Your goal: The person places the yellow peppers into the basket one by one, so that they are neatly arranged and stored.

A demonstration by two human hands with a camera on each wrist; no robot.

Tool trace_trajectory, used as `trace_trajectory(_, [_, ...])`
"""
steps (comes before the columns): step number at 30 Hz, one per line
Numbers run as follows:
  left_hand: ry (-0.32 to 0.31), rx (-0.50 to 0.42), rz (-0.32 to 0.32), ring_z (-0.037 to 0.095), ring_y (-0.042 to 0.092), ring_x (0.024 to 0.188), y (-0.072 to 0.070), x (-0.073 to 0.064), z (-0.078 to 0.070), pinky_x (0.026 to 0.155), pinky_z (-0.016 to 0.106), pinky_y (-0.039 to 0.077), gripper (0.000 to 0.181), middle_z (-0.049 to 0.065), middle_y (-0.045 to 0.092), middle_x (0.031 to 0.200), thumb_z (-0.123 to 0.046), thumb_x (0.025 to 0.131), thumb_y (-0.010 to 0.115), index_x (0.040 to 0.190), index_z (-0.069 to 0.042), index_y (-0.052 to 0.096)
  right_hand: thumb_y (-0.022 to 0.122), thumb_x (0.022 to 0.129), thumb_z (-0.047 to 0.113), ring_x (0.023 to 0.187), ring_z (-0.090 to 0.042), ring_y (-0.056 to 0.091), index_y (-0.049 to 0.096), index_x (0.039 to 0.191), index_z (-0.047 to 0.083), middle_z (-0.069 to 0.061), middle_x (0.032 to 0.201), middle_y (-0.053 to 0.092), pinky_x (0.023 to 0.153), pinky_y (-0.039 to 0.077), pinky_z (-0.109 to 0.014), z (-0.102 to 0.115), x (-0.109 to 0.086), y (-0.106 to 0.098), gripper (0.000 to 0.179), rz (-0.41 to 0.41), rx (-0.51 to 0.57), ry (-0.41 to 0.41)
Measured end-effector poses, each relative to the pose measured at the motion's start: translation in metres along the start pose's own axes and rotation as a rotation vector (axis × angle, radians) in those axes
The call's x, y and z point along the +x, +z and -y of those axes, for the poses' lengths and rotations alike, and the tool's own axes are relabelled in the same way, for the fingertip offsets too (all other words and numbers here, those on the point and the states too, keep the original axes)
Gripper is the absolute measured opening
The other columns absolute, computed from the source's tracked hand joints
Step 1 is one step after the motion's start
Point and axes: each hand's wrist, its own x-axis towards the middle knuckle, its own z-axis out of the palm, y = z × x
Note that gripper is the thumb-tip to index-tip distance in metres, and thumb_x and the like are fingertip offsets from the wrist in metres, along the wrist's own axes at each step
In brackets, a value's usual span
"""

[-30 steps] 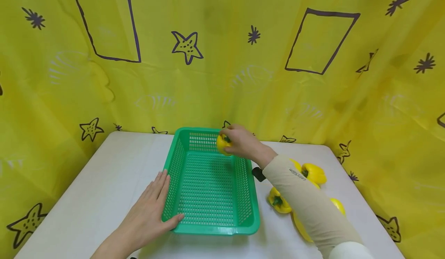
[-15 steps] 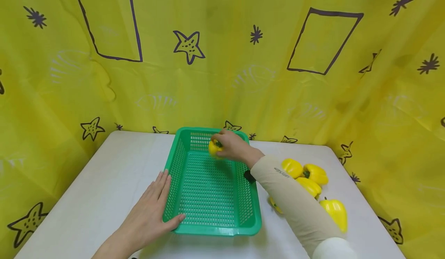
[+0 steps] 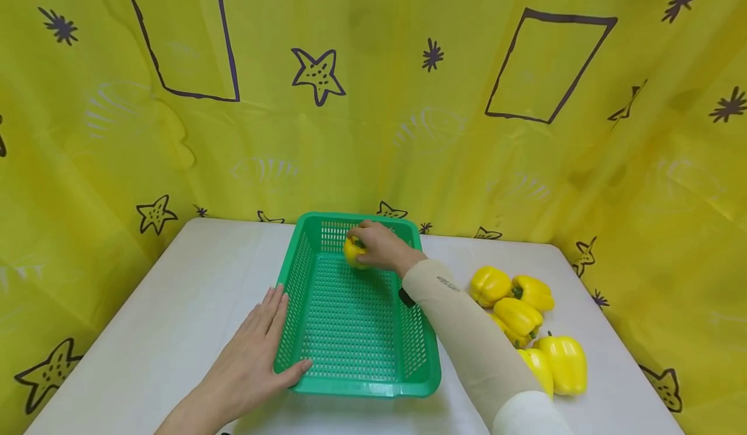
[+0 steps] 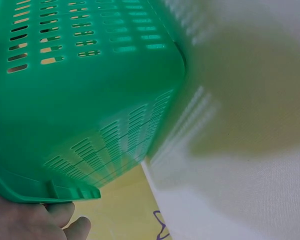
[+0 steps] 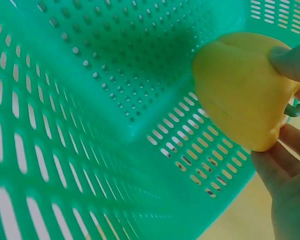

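My right hand [image 3: 382, 247] grips a yellow bell pepper [image 3: 353, 252] near the far end of a green perforated basket [image 3: 350, 388]. In the right wrist view the bell pepper [image 5: 240, 90] hangs inside the basket walls, its green stem turned toward the palm, with thumb and fingers round its stem end. My left hand [image 3: 251, 351] lies along the basket's near left corner, fingers straight on the outer side and thumb over the rim. Fingertips of the left hand [image 4: 30, 220] show under the basket rim [image 4: 45, 197] in the left wrist view.
Several more yellow bell peppers [image 3: 518, 318] lie on the white table [image 3: 192, 279] right of the basket, some partly hidden behind the right sleeve [image 3: 473, 338]. A yellow patterned curtain [image 3: 362, 150] hangs round the table's back and sides.
My right hand has carried the bell pepper leftward and slightly down, from beside the basket's right rim to further inside. The left hand stays in place. More peppers show behind the right arm.
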Motion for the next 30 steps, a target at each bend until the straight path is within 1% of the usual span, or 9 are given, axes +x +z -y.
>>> trace_trajectory(5, [0.003, -0.001, 0.001, 0.034, 0.021, 0.152, 0.0, 0.0, 0.0, 0.117, 0.054, 0.032, 0.102, 0.016, 0.019, 0.165, -0.063, 0.086, 0.063, 0.155, 0.003, 0.025, 0.067, 0.092, 0.008, 0.115, -0.027, 0.056, 0.058, 0.136, 0.009, -0.015, 0.134, 0.056, 0.099, 0.05, -0.04, 0.001, 0.005, 0.007, 0.045, -0.002, -0.027, -0.008])
trace_trajectory(11, [0.008, 0.003, 0.001, 0.033, 0.021, 0.153, -0.001, 0.001, -0.001, 0.117, 0.054, 0.031, 0.103, 0.015, 0.018, 0.166, -0.065, 0.086, 0.06, 0.155, 0.003, 0.024, 0.066, 0.093, 0.009, 0.11, -0.027, 0.056, 0.056, 0.137, 0.007, -0.016, 0.132, 0.057, 0.096, 0.051, -0.038, 0.003, 0.01, 0.014, 0.045, -0.026, -0.073, -0.046])
trace_trajectory(13, [0.009, 0.001, -0.001, 0.033, 0.021, 0.153, -0.001, 0.001, -0.001, 0.117, 0.054, 0.031, 0.103, 0.015, 0.018, 0.166, -0.065, 0.086, 0.06, 0.155, 0.003, 0.025, 0.066, 0.094, 0.01, 0.109, -0.027, 0.057, 0.056, 0.136, 0.007, -0.016, 0.13, 0.058, 0.095, 0.051, -0.038, 0.004, 0.011, 0.016, 0.044, -0.029, -0.075, -0.041])
trace_trajectory(18, [0.009, -0.006, 0.001, 0.033, 0.021, 0.153, -0.001, 0.001, -0.002, 0.117, 0.054, 0.032, 0.102, 0.015, 0.018, 0.166, -0.064, 0.086, 0.061, 0.155, 0.003, 0.025, 0.065, 0.095, 0.013, 0.11, -0.026, 0.057, 0.055, 0.136, 0.009, -0.013, 0.129, 0.059, 0.095, 0.051, -0.038, 0.006, 0.012, 0.019, 0.042, -0.002, -0.106, -0.011])
trace_trajectory(24, [0.007, -0.012, 0.002, 0.034, 0.021, 0.152, -0.001, 0.001, -0.002, 0.117, 0.055, 0.031, 0.102, 0.016, 0.018, 0.165, -0.062, 0.086, 0.063, 0.155, 0.003, 0.025, 0.067, 0.095, 0.018, 0.117, -0.028, 0.057, 0.055, 0.139, 0.011, -0.013, 0.133, 0.058, 0.102, 0.049, -0.04, 0.006, 0.013, 0.022, 0.046, -0.003, -0.158, -0.023])
trace_trajectory(26, [0.007, -0.01, 0.003, 0.034, 0.021, 0.152, -0.002, 0.001, -0.002, 0.117, 0.055, 0.031, 0.102, 0.016, 0.018, 0.165, -0.063, 0.086, 0.062, 0.155, 0.003, 0.025, 0.067, 0.095, 0.02, 0.124, -0.031, 0.055, 0.051, 0.143, 0.013, -0.015, 0.141, 0.053, 0.107, 0.047, -0.043, 0.006, 0.013, 0.022, 0.051, 0.009, -0.167, -0.018])
trace_trajectory(30, [0.003, -0.002, 0.006, 0.034, 0.021, 0.152, -0.002, 0.0, 0.0, 0.117, 0.055, 0.032, 0.103, 0.016, 0.018, 0.165, -0.065, 0.087, 0.06, 0.155, 0.003, 0.025, 0.066, 0.096, 0.023, 0.139, -0.035, 0.044, 0.04, 0.152, 0.02, -0.016, 0.155, 0.038, 0.113, 0.041, -0.047, 0.006, 0.011, 0.02, 0.062, 0.05, -0.139, 0.031])
